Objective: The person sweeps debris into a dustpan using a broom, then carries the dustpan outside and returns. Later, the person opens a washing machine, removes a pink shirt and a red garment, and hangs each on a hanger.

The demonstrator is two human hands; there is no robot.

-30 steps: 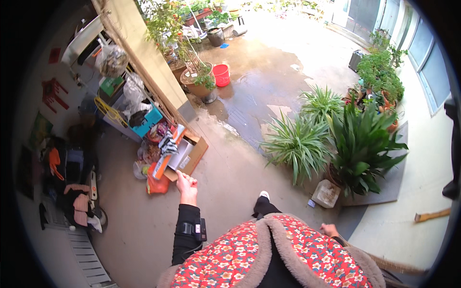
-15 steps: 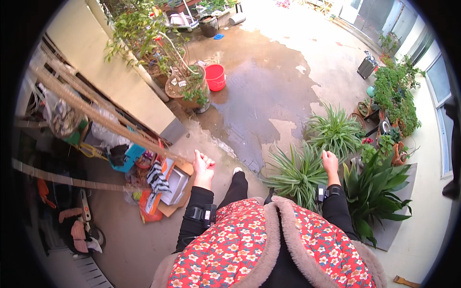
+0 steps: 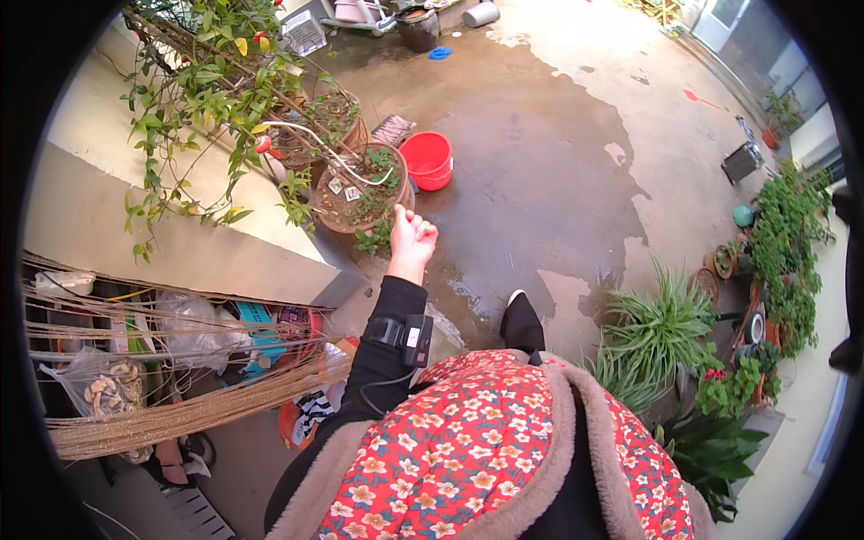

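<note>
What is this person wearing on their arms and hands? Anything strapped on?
The left hand is bare, with no glove. Its arm is in a black sleeve, with a small dark device strapped around the forearm and a thin cable trailing from it. Over the body is a red floral vest edged in brownish fleece. The right hand and arm are not in view.

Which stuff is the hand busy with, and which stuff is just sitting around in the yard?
With the hand:
- left hand, loosely curled and holding nothing
- potted plant, the thing nearest it

Just sitting around:
- red bucket on the wet concrete
- spiky green plants
- plastic bags behind the reed screen
- dark pot far off

The right hand is not in view.
</note>
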